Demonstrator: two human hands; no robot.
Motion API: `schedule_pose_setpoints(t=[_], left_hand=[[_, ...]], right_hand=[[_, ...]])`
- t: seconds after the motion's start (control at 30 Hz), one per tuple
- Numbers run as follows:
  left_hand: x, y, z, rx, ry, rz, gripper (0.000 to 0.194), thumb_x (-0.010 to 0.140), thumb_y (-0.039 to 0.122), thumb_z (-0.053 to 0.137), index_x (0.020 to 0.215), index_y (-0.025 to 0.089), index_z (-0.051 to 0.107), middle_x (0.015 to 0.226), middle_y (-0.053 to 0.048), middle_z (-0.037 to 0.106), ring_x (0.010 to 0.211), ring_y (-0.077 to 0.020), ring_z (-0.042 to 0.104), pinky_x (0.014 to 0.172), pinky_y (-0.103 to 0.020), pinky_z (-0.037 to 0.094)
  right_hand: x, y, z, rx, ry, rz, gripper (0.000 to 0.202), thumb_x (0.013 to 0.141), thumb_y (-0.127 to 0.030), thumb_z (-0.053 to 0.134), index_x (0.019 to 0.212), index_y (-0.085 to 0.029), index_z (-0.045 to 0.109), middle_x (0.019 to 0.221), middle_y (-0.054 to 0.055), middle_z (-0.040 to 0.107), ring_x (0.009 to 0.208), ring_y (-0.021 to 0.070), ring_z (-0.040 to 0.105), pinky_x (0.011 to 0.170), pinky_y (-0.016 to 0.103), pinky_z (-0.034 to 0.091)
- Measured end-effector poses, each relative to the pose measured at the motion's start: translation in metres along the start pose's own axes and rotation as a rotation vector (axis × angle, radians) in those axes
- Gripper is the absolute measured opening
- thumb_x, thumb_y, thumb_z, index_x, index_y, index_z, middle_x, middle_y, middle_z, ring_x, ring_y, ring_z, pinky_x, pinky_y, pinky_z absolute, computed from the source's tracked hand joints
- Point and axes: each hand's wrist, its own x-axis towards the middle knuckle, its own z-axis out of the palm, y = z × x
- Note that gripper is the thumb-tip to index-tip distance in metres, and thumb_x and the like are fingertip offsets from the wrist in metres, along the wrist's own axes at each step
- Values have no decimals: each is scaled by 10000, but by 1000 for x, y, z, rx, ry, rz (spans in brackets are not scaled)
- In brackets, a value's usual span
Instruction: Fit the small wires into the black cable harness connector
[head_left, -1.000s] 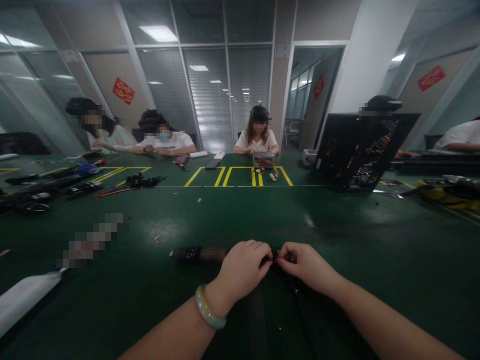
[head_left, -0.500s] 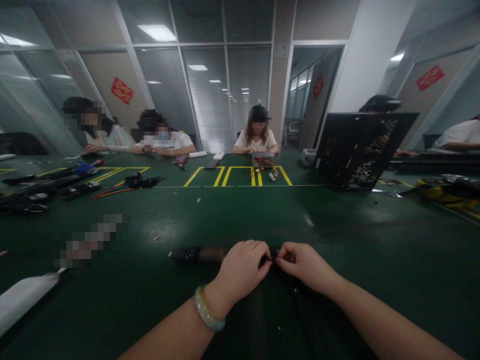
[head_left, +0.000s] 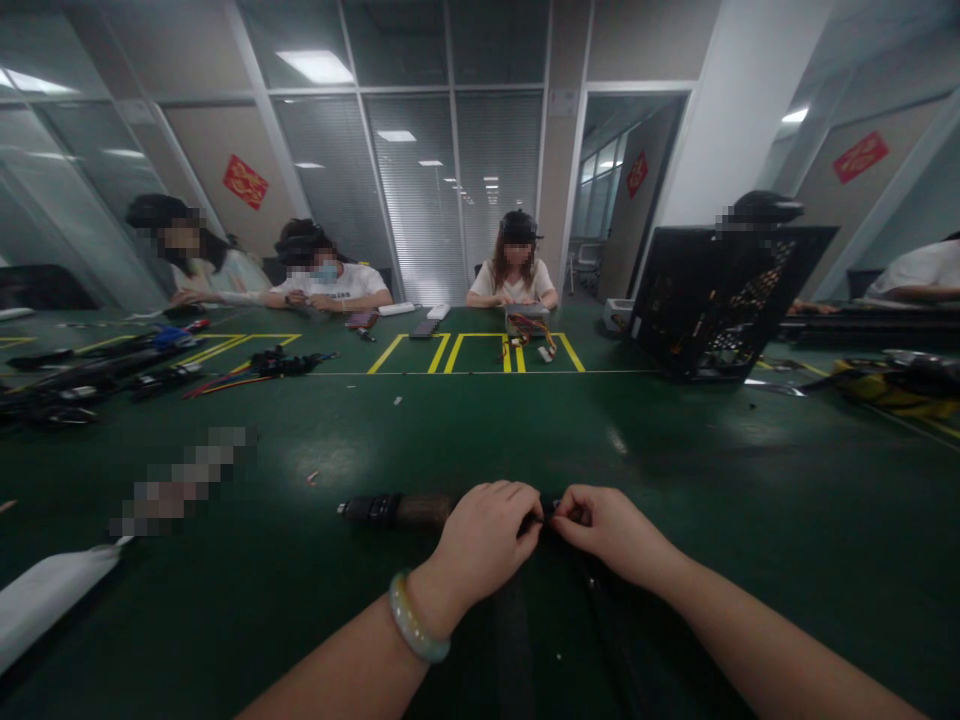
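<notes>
On the green table top lies a dark rod-like piece (head_left: 421, 511) with a brown middle, a ribbed black section and a metal tip at its left end. My left hand (head_left: 489, 538), with a pale green bangle above the wrist, is curled over its right part, thumb and fingers closed. Close beside, my right hand (head_left: 606, 525) is pinched at the piece's right end. Whatever lies between the fingertips is too small and dark to make out. A black cable-like strip (head_left: 600, 610) runs from under the hands toward me.
At left lies a white object (head_left: 56, 595) with a blurred-out part. Dark parts with coloured wires (head_left: 262, 370) sit farther left. A black computer case (head_left: 697, 290) stands back right, near a yellow-black bundle (head_left: 900, 385). Several people sit across the table.
My hands stay in nearly the same place, with only slight movement at the fingertips. The dark piece lies where it was.
</notes>
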Motion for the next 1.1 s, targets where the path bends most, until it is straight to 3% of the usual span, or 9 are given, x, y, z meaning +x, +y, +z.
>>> schedule_pose_setpoints(t=[0.8, 1.1], left_hand=[[-1, 3, -2, -22, 32, 32, 114, 833, 144, 616, 916, 222, 608, 1008, 3, 658, 956, -194, 595, 886, -370, 446], [-1, 0, 2, -24, 20, -18, 141, 839, 213, 655, 967, 225, 597, 997, -4, 651, 944, -205, 597, 867, -377, 455]], right_hand=[[3, 4, 4, 4, 7, -46, 95, 835, -271, 624, 806, -185, 651, 700, -23, 659, 636, 132, 598, 548, 195, 399], [0, 1, 0, 34, -34, -34, 116, 851, -282, 610, 853, -184, 671, 739, -14, 670, 662, 134, 599, 568, 199, 408]])
